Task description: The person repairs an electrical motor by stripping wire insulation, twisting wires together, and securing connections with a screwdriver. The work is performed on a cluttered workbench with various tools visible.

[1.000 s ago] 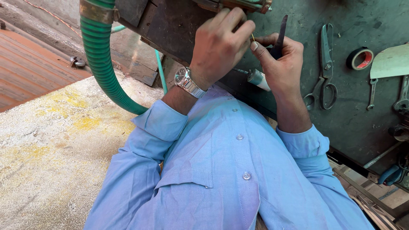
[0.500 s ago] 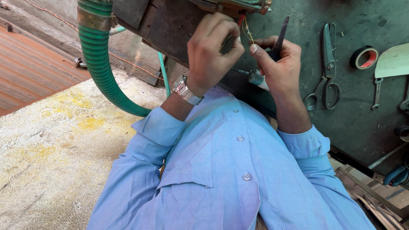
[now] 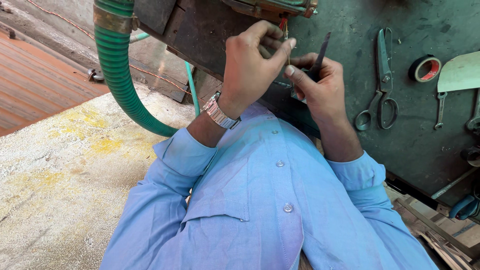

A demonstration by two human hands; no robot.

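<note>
We are working with both hands raised close together in front of the rusty dark metal machine housing [image 3: 200,35]. Our left hand [image 3: 250,65], the one wearing the silver metal wristwatch [image 3: 220,112], is curling nearly closed, its thumb and forefinger pinching the thin copper-coloured wire [image 3: 287,42] that is hanging down from the reddish fitting [image 3: 270,7] at the top of the housing. Our right hand [image 3: 320,87] is wrapping shut around the slim dark-bladed tool [image 3: 320,55], whose tip is pointing upward past the knuckles; its thumb is stretching toward the left thumb, and the two thumbs are nearly touching just below the wire.

We judge that we are dressing or preparing the end of that wire while steadying it. The next move is calling for a firm pinch from the left fingers and a careful, short stroke of the blade close to the wire, keeping the edge away from the fingertips.

The thick green corrugated hose [image 3: 120,75] is curving down to our left. On the dark green metal surface [image 3: 350,30], well apart from the hands, the long steel scissors [image 3: 382,80], the roll of black-and-red tape [image 3: 425,68] and the small grey spanner [image 3: 440,107] are lying.
</note>
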